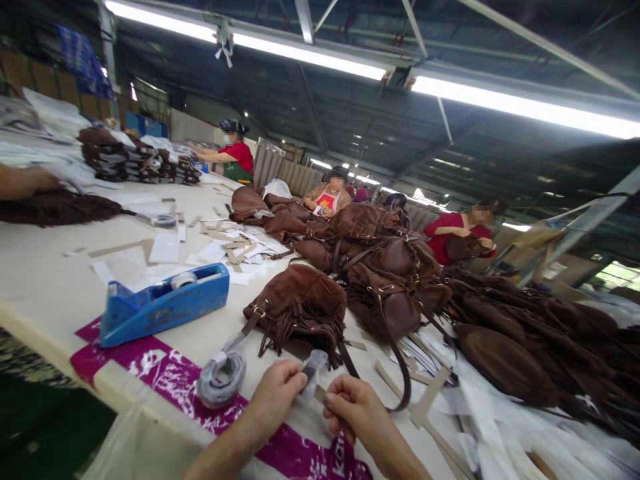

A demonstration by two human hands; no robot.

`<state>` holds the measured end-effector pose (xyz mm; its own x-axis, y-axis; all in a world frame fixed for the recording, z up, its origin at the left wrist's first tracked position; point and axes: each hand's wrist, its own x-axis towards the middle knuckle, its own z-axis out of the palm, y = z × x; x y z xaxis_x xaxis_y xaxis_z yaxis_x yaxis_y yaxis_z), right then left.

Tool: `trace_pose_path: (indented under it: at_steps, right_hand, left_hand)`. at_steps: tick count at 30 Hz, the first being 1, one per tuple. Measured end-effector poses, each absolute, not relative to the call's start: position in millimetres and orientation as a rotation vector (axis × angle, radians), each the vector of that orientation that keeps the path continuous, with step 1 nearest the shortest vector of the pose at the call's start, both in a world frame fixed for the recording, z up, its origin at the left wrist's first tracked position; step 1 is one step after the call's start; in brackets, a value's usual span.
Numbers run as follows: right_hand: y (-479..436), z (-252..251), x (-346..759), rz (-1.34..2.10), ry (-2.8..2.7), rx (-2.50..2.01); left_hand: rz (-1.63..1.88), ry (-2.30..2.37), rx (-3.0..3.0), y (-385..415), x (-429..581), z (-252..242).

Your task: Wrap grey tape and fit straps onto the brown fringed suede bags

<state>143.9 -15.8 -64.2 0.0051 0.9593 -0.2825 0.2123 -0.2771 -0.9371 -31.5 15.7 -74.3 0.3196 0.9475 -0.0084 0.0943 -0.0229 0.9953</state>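
A brown fringed handbag (300,293) lies on the table just beyond my hands. My left hand (275,397) pinches a dark strap (313,364) covered in thin clear plastic, thumb on top. To its right, my right hand (353,407) has thumb and fingertips closed on a small grey-brown strip (320,393); whether that strip joins the strap cannot be made out. Left of my hands sits a coil of plastic-wrapped strap (221,380), linked to the bag's left side. A printed purple plastic sheet (175,383) runs beneath my hands and the coil.
A blue tape dispenser (165,303) stands at left. Brown bags (380,253) are heaped beyond and to the right. Paper and card scraps (240,247) litter the table (45,267). Another person's hand (27,181) rests on brown fringe at far left. Several people work further back.
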Motion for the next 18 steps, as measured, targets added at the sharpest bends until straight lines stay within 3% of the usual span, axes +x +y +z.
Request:
trace_pose_path:
  at_steps: [7, 18]
  right_hand:
    - [-16.4, -67.6, 137.8, 1.495, -1.097, -1.392]
    - [-20.4, -41.0, 129.9, 1.512, -0.974, -1.382]
  left_hand:
    - [0.994, 1.022, 1.436, 15.3, -32.1, -80.7]
    - [0.874, 0.739, 0.847, 22.8, -45.8, -67.4]
